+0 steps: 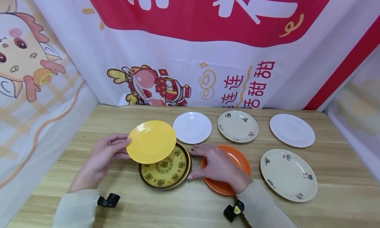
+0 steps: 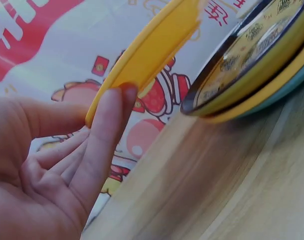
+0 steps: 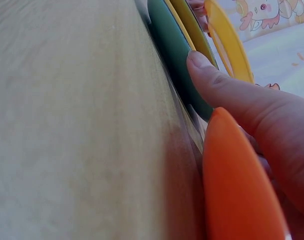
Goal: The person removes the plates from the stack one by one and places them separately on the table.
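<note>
My left hand point(image 1: 104, 152) pinches the left rim of a plain yellow plate point(image 1: 151, 142) between thumb and fingers. The plate is held up, tilted, and overlaps the far left part of a plate stack in the head view. On top of that stack lies a yellow patterned plate point(image 1: 164, 172) with a dark rim; under it the right wrist view shows a yellow edge and a green plate point(image 3: 171, 55). My right hand point(image 1: 218, 163) spreads thumb and fingers along the stack's right side, thumb tip at its edge. Its palm is over an orange plate point(image 1: 237, 157), partly hiding it.
Along the back of the wooden table point(image 1: 124, 205) lie a white plate point(image 1: 192, 127), a cream patterned plate point(image 1: 238, 126) and another white plate point(image 1: 292, 130). A larger cream oval plate point(image 1: 288, 175) lies at the right. A printed cloth point(image 1: 190, 73) hangs behind.
</note>
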